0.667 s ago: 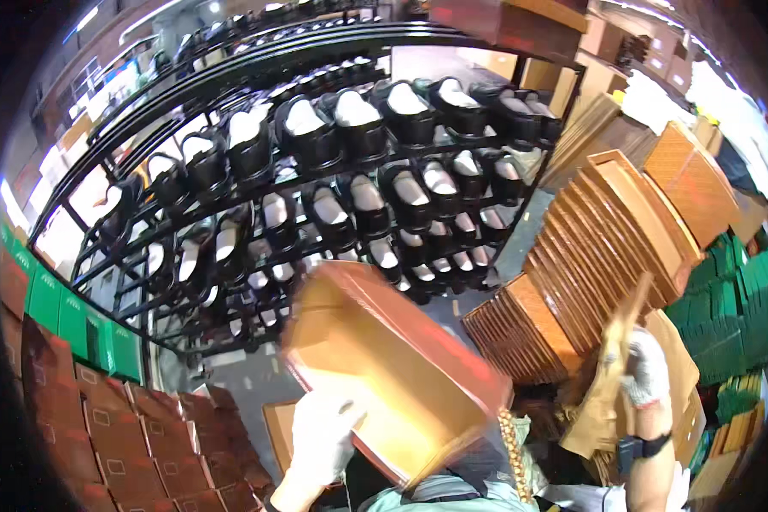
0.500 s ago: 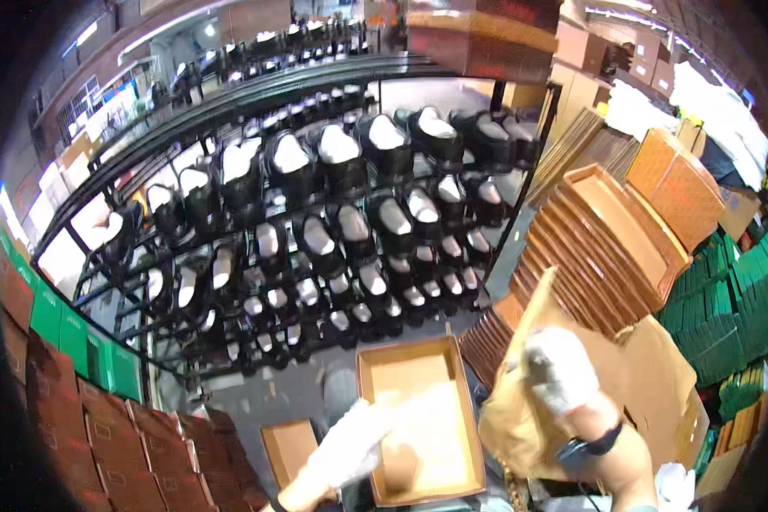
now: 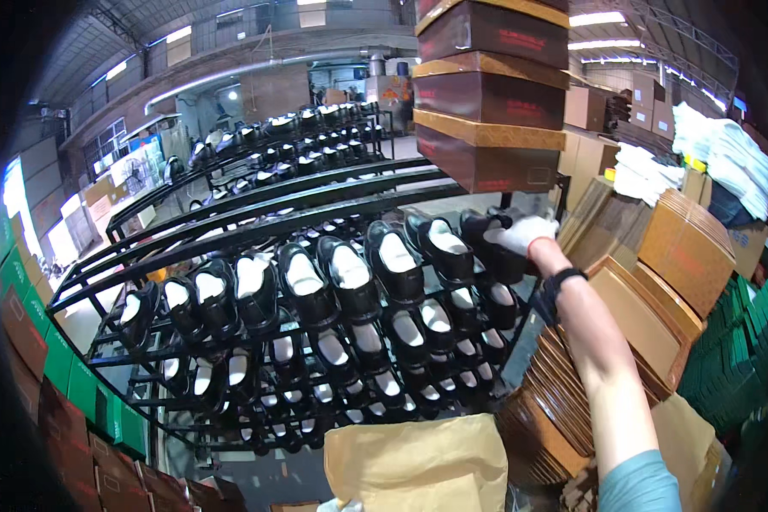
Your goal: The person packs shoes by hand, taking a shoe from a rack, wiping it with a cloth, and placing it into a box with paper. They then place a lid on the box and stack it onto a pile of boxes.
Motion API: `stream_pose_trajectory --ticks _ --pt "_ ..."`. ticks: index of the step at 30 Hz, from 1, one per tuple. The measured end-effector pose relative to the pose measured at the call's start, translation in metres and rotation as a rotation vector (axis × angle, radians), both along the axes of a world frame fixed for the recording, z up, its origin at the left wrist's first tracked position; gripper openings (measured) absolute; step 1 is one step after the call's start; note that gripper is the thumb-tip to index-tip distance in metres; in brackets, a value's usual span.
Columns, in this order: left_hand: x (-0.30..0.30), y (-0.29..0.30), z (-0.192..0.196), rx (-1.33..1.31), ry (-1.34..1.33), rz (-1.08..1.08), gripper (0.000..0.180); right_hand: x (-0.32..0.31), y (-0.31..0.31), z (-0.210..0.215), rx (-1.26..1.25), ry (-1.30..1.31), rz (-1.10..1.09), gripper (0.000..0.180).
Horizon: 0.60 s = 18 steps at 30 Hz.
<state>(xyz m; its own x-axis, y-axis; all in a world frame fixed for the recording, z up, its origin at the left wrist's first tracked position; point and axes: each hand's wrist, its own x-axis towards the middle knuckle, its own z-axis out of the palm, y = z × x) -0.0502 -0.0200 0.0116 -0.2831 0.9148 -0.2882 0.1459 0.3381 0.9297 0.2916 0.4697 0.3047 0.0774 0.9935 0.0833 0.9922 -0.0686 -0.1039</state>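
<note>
My right hand (image 3: 525, 235), in a white glove, reaches to the right end of the rack's upper shelf. Its fingers close on a black shoe (image 3: 497, 254) standing there. Only a sliver of my gloved left hand (image 3: 340, 506) shows at the lower edge, pinching the near edge of a creased brown paper sheet (image 3: 414, 465). That sheet spreads in front of me and hides what lies under it. Beside the gripped shoe, more black shoes with white insoles (image 3: 350, 269) stand in a row.
A black metal rack (image 3: 256, 209) holds several tiers of shoes. Stacked brown shoeboxes (image 3: 491, 158) rise on its right end. Nested brown box lids (image 3: 640, 316) lean at my right, near green cartons (image 3: 730, 350). Brown boxes (image 3: 64, 435) and green boxes (image 3: 60, 354) line the left.
My right hand has left the brown paper and moved up and forward to the shoe. The paper now lies before me where the open box showed. My left hand has dropped toward the lower edge.
</note>
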Motion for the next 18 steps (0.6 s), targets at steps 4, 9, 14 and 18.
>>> stream_pose_trajectory --ticks 4,9,14,18 --pt "-0.013 -0.007 -0.021 -0.094 0.038 0.004 0.033 0.022 0.085 -0.034 -0.211 0.479 0.126 0.07" --pt "-0.028 -0.005 -0.03 -0.104 0.07 -0.036 0.039 0.01 0.041 -0.003 -0.223 0.324 0.138 0.068" --pt "-0.046 0.004 -0.016 -0.148 0.131 0.047 0.036 0.041 -0.034 -0.074 -0.208 1.13 0.225 0.043" --pt "-0.047 0.014 -0.03 0.045 -0.142 0.083 0.034 0.04 -0.237 -0.082 -0.026 1.365 0.242 0.041"
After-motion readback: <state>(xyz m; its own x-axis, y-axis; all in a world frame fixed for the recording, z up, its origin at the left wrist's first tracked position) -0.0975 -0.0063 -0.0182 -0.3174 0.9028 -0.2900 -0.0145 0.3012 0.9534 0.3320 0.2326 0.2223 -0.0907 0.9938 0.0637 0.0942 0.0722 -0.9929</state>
